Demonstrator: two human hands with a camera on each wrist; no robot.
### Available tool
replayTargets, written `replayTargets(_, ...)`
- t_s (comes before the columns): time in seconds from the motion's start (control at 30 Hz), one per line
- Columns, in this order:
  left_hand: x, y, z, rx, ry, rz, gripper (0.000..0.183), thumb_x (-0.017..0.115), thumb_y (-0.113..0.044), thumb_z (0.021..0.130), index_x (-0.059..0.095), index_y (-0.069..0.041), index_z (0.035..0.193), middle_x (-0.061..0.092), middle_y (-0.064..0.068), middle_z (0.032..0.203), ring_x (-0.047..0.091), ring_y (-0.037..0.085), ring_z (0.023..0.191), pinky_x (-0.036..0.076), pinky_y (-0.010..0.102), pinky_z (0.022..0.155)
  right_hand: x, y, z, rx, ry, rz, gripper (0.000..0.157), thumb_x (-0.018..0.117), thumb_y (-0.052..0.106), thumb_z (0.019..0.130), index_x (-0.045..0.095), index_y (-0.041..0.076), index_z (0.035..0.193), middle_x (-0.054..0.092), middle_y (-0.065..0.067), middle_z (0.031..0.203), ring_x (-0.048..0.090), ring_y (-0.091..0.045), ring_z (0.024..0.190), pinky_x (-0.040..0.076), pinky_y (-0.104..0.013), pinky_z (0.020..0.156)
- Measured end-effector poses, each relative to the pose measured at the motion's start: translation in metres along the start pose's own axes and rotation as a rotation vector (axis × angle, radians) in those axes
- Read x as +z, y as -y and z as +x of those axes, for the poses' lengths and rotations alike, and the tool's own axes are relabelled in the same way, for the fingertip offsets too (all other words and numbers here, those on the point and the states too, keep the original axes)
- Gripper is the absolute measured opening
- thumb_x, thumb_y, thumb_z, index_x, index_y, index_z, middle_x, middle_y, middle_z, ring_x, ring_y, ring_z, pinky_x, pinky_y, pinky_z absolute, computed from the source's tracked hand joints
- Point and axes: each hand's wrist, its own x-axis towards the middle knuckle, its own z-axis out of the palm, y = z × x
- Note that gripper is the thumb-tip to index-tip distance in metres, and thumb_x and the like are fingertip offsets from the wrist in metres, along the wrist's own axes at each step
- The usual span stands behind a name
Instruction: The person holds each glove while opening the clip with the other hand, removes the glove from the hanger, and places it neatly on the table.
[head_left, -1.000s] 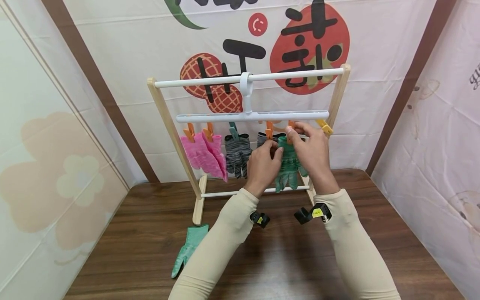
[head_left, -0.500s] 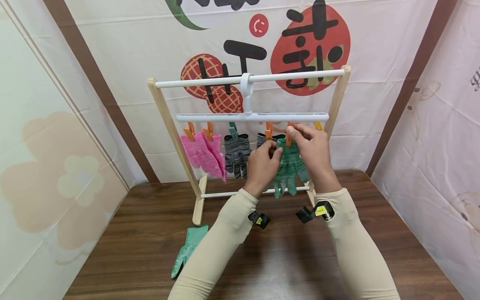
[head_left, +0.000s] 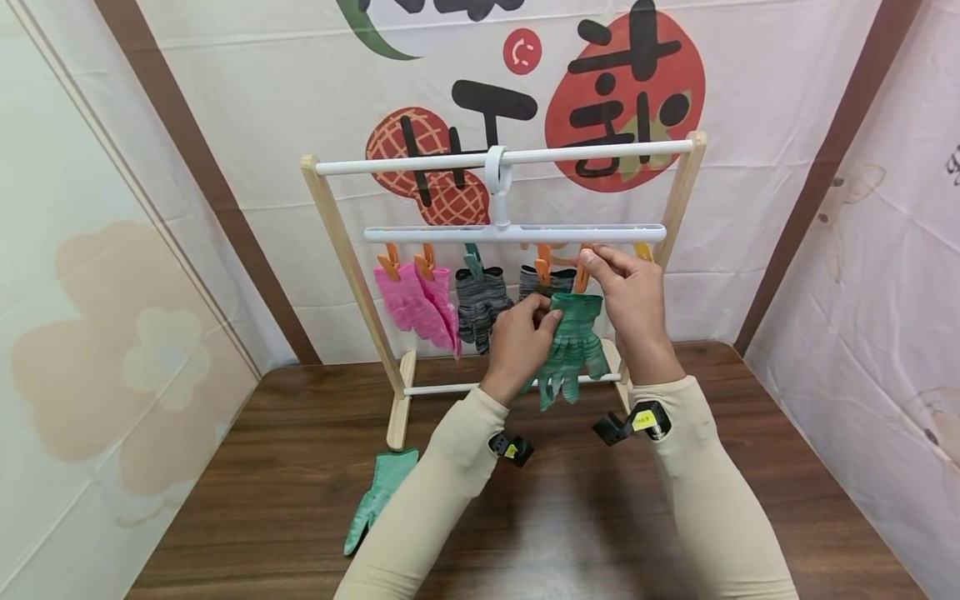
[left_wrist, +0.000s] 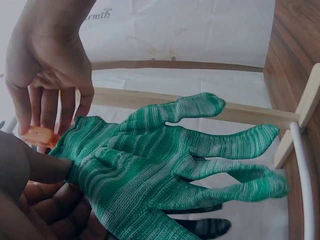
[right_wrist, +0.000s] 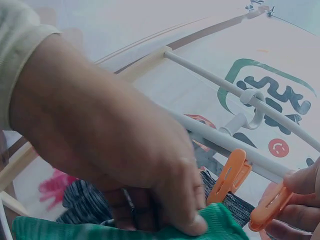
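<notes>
My left hand (head_left: 520,348) pinches the cuff of a green striped glove (head_left: 572,337), whose fingers hang downward. My right hand (head_left: 636,304) pinches an orange clothespin (head_left: 582,273) under the white hanger bar (head_left: 450,235). In the right wrist view, that clothespin (right_wrist: 271,207) appears apart from the green cuff (right_wrist: 222,220). Left of it, another orange clothespin (head_left: 542,265) holds a grey-black glove (head_left: 536,282), partly hidden by my left hand. A second grey-black glove (head_left: 478,304) hangs from a teal clothespin (head_left: 473,262). Pink gloves (head_left: 414,304) hang from two orange clothespins at the left.
The hanger hooks over the white top rod (head_left: 585,153) of a wooden stand (head_left: 352,275). Another green glove (head_left: 381,492) lies on the brown table (head_left: 285,483), partly under my left forearm. A yellow clothespin (head_left: 643,251) is behind my right hand. A printed cloth stands behind.
My left hand has lowered the green glove, and its cuff has come down away from the orange clothespin. My right hand stays at that clothespin.
</notes>
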Motion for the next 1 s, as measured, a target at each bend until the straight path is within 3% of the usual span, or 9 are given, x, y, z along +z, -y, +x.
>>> replayTargets(0.2, -0.007, 0.013, -0.016, -0.016, 0.018, -0.025, 0.012, 0.064, -0.019, 0.102, 0.070, -0.009, 0.105, 0.063, 0.000, 0.077, 0.049, 0.014, 0.058, 0.040, 0.031, 0.060, 0.001, -0.001, 0.000, 0.008, -0.005, 0.000, 0.038, 0.071, 0.027, 0.098, 0.072, -0.001, 0.124, 0.073, -0.015, 0.117, 0.062, -0.019, 0.121, 0.043, -0.041, 0.109)
replayTargets(0.33, -0.011, 0.026, -0.027, -0.049, 0.024, -0.041, 0.011, 0.065, -0.018, 0.101, 0.069, -0.009, 0.103, 0.062, -0.001, 0.077, 0.048, 0.014, 0.059, 0.042, 0.032, 0.062, 0.002, 0.000, -0.002, 0.000, -0.005, 0.003, 0.038, 0.071, 0.026, 0.097, 0.071, -0.001, 0.124, 0.071, -0.019, 0.119, 0.062, -0.018, 0.120, 0.045, -0.039, 0.107)
replayTargets(0.5, -0.018, 0.048, -0.045, -0.141, 0.039, -0.065, 0.010, 0.065, -0.016, 0.101, 0.069, -0.008, 0.103, 0.063, 0.001, 0.079, 0.047, 0.016, 0.060, 0.042, 0.034, 0.064, 0.003, 0.000, -0.003, 0.001, -0.001, 0.019, 0.037, 0.071, 0.026, 0.097, 0.072, -0.001, 0.123, 0.074, -0.020, 0.109, 0.063, -0.017, 0.119, 0.045, -0.038, 0.106)
replayTargets(0.7, -0.025, 0.075, -0.066, -0.269, 0.074, -0.105, 0.014, 0.064, -0.016, 0.101, 0.070, -0.005, 0.108, 0.066, 0.003, 0.082, 0.048, 0.015, 0.062, 0.042, 0.034, 0.065, 0.002, -0.001, -0.002, 0.011, -0.011, 0.027, 0.036, 0.072, 0.026, 0.097, 0.073, 0.000, 0.122, 0.076, -0.004, 0.105, 0.062, -0.015, 0.119, 0.044, -0.038, 0.107)
replayTargets(1.0, -0.029, 0.109, -0.089, -0.398, 0.098, -0.092, 0.017, 0.064, -0.015, 0.101, 0.069, -0.001, 0.110, 0.065, 0.003, 0.077, 0.047, 0.015, 0.061, 0.041, 0.032, 0.064, 0.002, -0.003, -0.002, 0.010, 0.008, 0.038, 0.036, 0.071, 0.026, 0.097, 0.073, 0.000, 0.121, 0.077, -0.002, 0.098, 0.063, -0.015, 0.117, 0.044, -0.038, 0.107)
